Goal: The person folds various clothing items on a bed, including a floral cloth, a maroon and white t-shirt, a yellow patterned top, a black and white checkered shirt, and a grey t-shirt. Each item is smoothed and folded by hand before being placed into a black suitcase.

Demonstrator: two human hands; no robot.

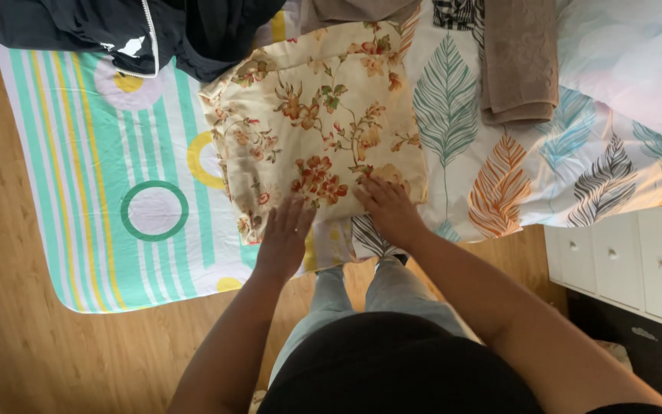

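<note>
Both flat, open, left hand, right hand, pressing floral cloth near edge

This is a bedroom in a home. A bed fills most of the view, covered with a sheet of green and yellow stripes and circles and a quilt with a leaf pattern, and on it lie a folded brown towel, a flowered cream cloth and dark clothes. Beside the bed there is a wooden floor and a white chest of drawers with small knobs, which are usual furniture for a room where people sleep.
</note>
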